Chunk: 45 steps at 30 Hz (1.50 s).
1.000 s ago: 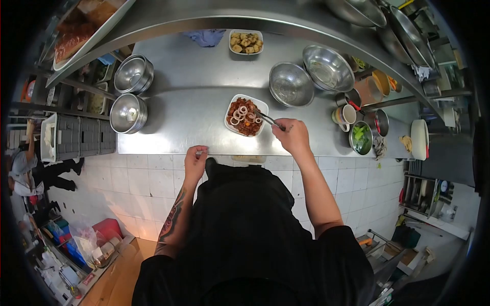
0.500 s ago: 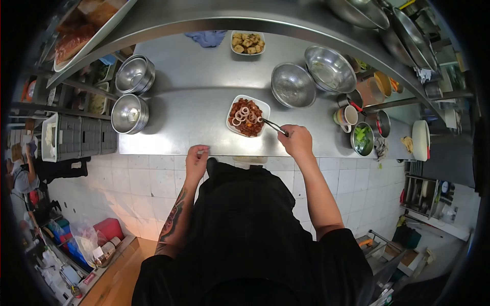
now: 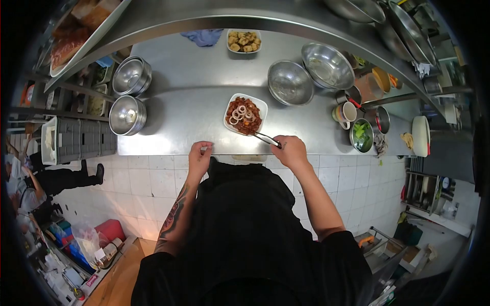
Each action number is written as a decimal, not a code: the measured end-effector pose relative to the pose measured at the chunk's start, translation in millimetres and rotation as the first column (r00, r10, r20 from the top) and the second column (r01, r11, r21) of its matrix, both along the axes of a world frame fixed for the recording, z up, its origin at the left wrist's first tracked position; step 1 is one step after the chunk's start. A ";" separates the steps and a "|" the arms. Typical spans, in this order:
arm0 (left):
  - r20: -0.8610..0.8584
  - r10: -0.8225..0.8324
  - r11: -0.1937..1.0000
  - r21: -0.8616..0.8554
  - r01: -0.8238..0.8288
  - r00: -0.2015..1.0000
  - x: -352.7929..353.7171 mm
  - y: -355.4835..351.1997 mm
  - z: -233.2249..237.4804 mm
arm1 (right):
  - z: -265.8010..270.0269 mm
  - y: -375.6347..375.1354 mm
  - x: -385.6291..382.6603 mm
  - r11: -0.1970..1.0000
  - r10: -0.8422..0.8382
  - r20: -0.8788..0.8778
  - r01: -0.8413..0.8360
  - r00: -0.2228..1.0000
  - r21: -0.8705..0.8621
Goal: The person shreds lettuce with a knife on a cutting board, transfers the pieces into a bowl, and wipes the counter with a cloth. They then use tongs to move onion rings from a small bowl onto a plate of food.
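Observation:
A white square bowl (image 3: 261,106) of reddish-brown food topped with pale rings (image 3: 238,116) rests near the front of the steel table. My right hand (image 3: 290,151) is closed on dark metal tongs (image 3: 265,137), whose tips touch the food at the bowl's lower edge. At the table's front edge is my left hand (image 3: 201,154), fingers curled with the fingertips near the thumb; nothing shows in it. Behind stands another white bowl (image 3: 244,42) with golden chunks, beside a blue cloth (image 3: 202,37).
Stacked steel bowls (image 3: 127,115) stand left, near a grey crate (image 3: 81,138). Two large steel bowls (image 3: 291,83) are right of the food. Further right are a mug (image 3: 343,113) and a pot of greens (image 3: 361,135). A shelf (image 3: 229,21) spans above; people (image 3: 38,181) are far left.
My right hand has moved down and slightly left, and the tong tips have shifted from the rings to the bowl's lower edge. A person at the far left has moved.

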<state>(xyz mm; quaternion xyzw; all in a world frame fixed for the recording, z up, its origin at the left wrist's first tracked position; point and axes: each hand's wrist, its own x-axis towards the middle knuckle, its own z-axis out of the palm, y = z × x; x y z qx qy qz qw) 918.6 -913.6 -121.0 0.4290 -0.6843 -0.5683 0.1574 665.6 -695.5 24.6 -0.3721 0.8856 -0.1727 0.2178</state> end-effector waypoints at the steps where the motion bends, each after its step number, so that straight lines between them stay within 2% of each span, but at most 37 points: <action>1: -0.006 -0.004 1.000 0.005 0.004 1.000 1.2 0.2 0.6 | -1.9 -1.2 0.2 1.000 -0.011 0.000 0.011 1.000 0.011; 3: -0.040 -0.013 1.000 0.004 0.013 0.999 1.8 -0.6 1.6 | -0.6 -3.2 -1.0 1.000 -0.020 0.001 0.020 1.000 0.020; 5: -0.073 -0.022 1.000 0.009 0.022 0.997 3.3 -0.3 2.4 | 10.3 0.6 -4.5 0.992 -0.070 0.093 0.079 0.993 -0.101; 6: -0.037 -0.015 1.000 0.008 0.015 0.999 3.2 -1.4 2.6 | 14.8 1.9 -6.8 0.992 -0.073 0.094 0.082 0.993 -0.099; 8: -0.002 -0.008 1.000 0.006 0.008 1.000 2.4 -1.8 2.1 | 20.8 0.5 -13.7 0.977 -0.129 0.256 0.167 0.958 -0.130; 10: -0.015 0.000 1.000 0.005 0.000 1.000 2.5 -2.9 2.5 | 15.9 -1.5 -21.7 0.967 -0.134 0.295 0.190 0.946 -0.171; 12: -0.011 0.017 1.000 0.022 -0.017 1.000 3.0 -2.6 5.2 | 3.0 -5.4 -33.3 0.961 -0.126 0.437 0.218 0.891 -0.167; 16: -0.018 0.023 0.999 0.035 -0.023 1.000 7.0 -1.5 4.3 | -23.6 -11.4 -43.9 0.966 -0.110 0.446 0.200 0.888 -0.162; 18: -0.005 0.035 0.999 0.037 -0.035 0.999 9.2 -3.3 6.8 | -15.5 -15.0 -40.7 0.983 -0.164 0.166 0.174 0.972 -0.051; 19: 0.010 0.041 0.998 0.041 -0.041 0.999 11.1 -2.8 8.1 | -11.5 -14.9 -35.9 0.985 -0.157 0.168 0.167 0.973 -0.049; 21: 0.014 0.055 0.998 0.032 -0.055 0.998 15.6 -2.6 3.4 | -2.9 -10.9 -22.8 0.983 -0.162 -0.039 0.158 0.986 -0.098; 24: 0.007 0.064 0.998 0.022 -0.064 0.998 17.9 -3.2 -1.8 | 6.8 -10.6 -8.6 0.996 -0.063 -0.033 0.061 0.997 -0.072; 25: -0.001 0.065 0.998 0.022 -0.065 0.998 18.0 -2.9 -1.1 | 2.8 -13.8 -7.3 0.999 -0.033 -0.084 0.030 0.996 -0.031; 29: -0.005 0.064 0.996 0.067 -0.063 0.998 16.0 -5.1 5.0 | 7.4 -20.2 -2.3 0.999 -0.038 -0.066 0.035 0.997 -0.037; 31: -0.006 0.056 0.997 0.051 -0.055 0.998 13.0 -5.9 7.3 | 11.1 -18.6 2.1 0.992 0.070 -0.079 -0.078 0.994 -0.098; 34: -0.015 0.037 0.999 0.036 -0.037 0.999 13.0 -7.7 3.6 | 10.8 -17.7 3.9 0.991 0.129 -0.052 -0.131 0.990 -0.031; 38: -0.014 0.054 0.997 0.053 -0.053 0.998 14.3 -5.4 0.8 | 1.8 -19.5 1.7 0.995 0.098 -0.002 -0.098 0.995 0.010; 45: -0.010 0.066 0.996 0.060 -0.065 0.998 19.2 -1.5 -6.5 | -16.6 -23.0 0.9 0.989 0.145 -0.089 -0.145 0.985 0.007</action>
